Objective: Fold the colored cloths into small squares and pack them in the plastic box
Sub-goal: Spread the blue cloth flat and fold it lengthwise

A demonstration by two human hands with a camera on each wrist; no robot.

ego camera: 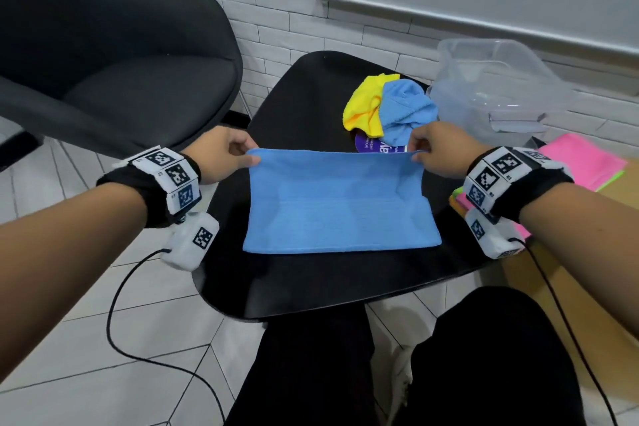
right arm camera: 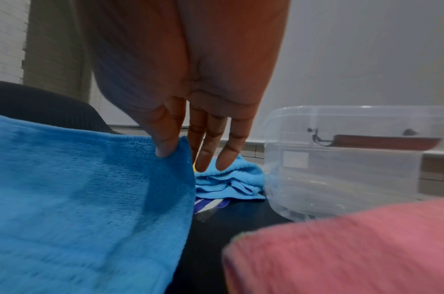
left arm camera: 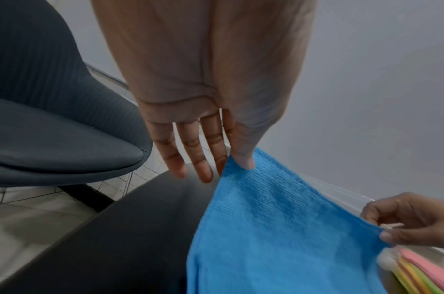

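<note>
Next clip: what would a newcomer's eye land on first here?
The blue cloth at the centre of the black table, its far corners pinched by the left hand and right hand. Behind it lie crumpled yellow and blue cloths; the clear plastic box stands at far right.

Even, soft indoor light fills the head view, with only a dull sheen on the black bench and straight wall lines bowing toward the edges. Both wrist views are dimmer and hazier; the pink cloth close to the right wrist lens is smeared out of focus.
</note>
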